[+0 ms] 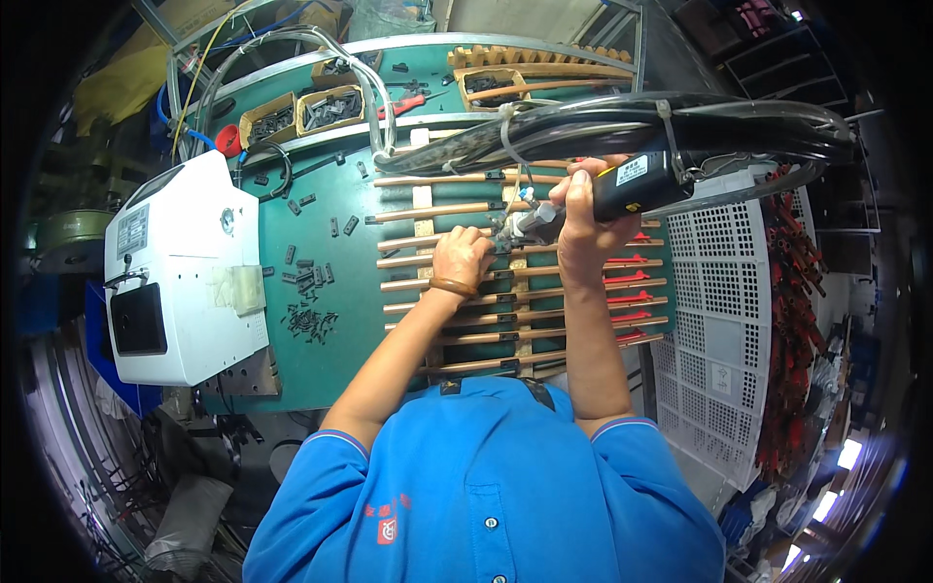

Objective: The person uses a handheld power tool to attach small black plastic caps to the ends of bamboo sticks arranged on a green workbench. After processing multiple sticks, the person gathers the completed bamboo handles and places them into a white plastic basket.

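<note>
Black power tool [637,187] held in closed right grip [588,228], its nose over wooden rods [447,180] laid across green desk [340,374]. Left grip [463,257] placed at rods beside nose; whether closed, cannot be told.

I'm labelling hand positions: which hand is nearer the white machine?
Left: the left hand is over the brown rods, to the right of the white machine. The right hand is farther right, gripping the black tool.
</note>
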### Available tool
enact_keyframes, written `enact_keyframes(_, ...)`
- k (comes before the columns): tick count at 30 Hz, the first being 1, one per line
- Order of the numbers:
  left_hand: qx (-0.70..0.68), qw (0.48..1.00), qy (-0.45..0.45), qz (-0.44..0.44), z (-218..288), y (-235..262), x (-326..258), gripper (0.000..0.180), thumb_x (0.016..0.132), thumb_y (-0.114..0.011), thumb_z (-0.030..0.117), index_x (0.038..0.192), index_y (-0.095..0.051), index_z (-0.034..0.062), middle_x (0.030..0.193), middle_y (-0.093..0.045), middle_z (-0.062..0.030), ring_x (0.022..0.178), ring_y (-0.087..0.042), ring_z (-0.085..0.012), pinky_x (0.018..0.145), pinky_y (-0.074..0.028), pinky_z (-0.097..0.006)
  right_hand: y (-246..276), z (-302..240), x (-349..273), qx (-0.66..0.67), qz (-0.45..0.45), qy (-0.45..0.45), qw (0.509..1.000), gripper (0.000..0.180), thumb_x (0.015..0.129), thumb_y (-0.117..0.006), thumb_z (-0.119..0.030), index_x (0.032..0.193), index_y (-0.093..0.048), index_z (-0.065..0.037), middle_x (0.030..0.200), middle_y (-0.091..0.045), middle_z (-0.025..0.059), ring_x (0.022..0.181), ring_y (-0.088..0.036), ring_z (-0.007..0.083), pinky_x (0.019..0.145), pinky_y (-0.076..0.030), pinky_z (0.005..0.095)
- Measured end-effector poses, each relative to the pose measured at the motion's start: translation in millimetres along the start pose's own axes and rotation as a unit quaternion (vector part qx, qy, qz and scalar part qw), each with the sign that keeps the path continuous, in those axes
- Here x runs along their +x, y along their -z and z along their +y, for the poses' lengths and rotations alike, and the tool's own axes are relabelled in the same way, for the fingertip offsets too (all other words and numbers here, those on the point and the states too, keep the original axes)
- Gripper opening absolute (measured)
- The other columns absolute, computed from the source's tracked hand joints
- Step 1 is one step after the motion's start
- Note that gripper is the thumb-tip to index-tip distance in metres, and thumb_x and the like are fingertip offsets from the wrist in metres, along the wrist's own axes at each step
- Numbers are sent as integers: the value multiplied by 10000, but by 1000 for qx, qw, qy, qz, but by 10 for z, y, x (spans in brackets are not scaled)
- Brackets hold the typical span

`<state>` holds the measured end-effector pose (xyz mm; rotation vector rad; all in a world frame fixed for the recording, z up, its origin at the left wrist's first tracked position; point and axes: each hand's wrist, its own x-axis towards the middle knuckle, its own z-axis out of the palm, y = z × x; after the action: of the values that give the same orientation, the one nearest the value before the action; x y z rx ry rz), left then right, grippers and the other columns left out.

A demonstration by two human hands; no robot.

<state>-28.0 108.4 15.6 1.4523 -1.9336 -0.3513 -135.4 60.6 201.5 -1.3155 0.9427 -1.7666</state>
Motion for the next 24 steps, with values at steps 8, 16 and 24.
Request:
enact_keyframes(8, -14, 1000, 19, 5, 27, 1, -7, 181, 649, -763, 171, 767, -639, 113, 840, -578, -36, 837, -531, -257, 725, -429, -383, -44, 49, -58, 4, 10, -1, 1000, 225, 804, -540, 54, 1015, -473, 18, 782, -587, 82, 597, -573, 121, 584, -503, 253)
enact_keyframes(16, -17, 999, 30, 0, 50, 29, 0, 201, 632, -772, 165, 766, -636, 100, 836, -570, -49, 844, -528, -263, 746, -434, -387, 67, 190, -119, -27, -27, -13, 999, 418, 804, -551, 111, 1189, -407, 36, 915, -553, 58, 756, -533, 76, 647, -514, 221)
enact_keyframes(24, -13, 1000, 26, 5, 61, 57, 2, 205, 631, -772, 168, 767, -643, 86, 824, -564, -64, 845, -528, -268, 736, -428, -390, 130, 342, -176, -70, -41, 19, 996, 398, 788, -571, 116, 1157, -436, 54, 922, -548, 55, 791, -511, 71, 726, -475, 208)
